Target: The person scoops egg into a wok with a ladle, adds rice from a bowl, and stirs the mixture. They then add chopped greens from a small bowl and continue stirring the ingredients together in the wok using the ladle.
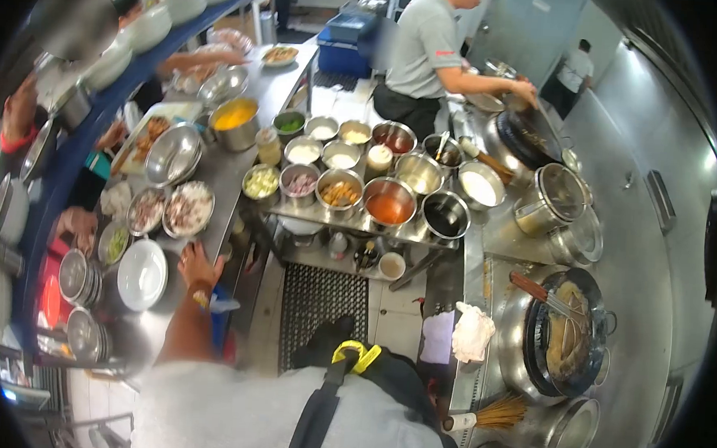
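Ctr edge, L hand nr wht bowl, aisle adj.

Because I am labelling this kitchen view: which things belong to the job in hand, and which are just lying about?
Likely the job, being nearest the left hand:
white bowl
bowl of chopped food

Apparently just lying about, away from it:
crumpled cloth
bristle brush

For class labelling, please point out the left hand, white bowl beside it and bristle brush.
Left hand (199, 269), head view, back of hand.
White bowl (142, 275), head view, inner base.
Bristle brush (491, 414), head view, bristles.
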Action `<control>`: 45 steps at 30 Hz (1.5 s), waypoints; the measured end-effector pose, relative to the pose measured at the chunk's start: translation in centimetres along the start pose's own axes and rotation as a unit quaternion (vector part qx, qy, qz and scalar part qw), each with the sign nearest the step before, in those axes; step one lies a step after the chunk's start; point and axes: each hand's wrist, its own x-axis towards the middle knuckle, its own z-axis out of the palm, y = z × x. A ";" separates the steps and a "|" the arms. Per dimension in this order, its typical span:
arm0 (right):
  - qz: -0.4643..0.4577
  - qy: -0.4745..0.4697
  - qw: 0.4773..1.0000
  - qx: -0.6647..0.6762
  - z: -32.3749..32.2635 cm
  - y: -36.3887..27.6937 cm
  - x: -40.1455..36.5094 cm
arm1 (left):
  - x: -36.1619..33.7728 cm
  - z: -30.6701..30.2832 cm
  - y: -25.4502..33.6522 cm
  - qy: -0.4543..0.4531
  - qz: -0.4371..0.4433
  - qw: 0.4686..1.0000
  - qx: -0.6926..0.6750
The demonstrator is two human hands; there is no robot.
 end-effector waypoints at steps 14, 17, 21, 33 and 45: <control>-0.013 -0.037 0.999 -0.019 -1.9 -0.2 1.0 | 0.0 -0.4 0.0 -0.020 -0.009 1.000 -0.004; -0.012 -0.041 0.999 -0.018 -2.0 -0.4 1.0 | 0.5 -0.5 0.4 -0.018 -0.012 1.000 -0.001; -0.009 -0.040 0.999 -0.019 -2.5 -0.1 1.2 | 0.1 0.0 0.1 -0.016 -0.007 1.000 -0.010; -0.010 -0.057 0.998 -0.025 -1.7 -0.2 1.2 | 0.1 0.7 -0.1 0.003 0.001 1.000 -0.003; -0.023 -0.084 0.995 -0.037 -0.7 0.9 0.4 | 0.2 -1.2 0.8 -0.043 -0.005 0.999 0.017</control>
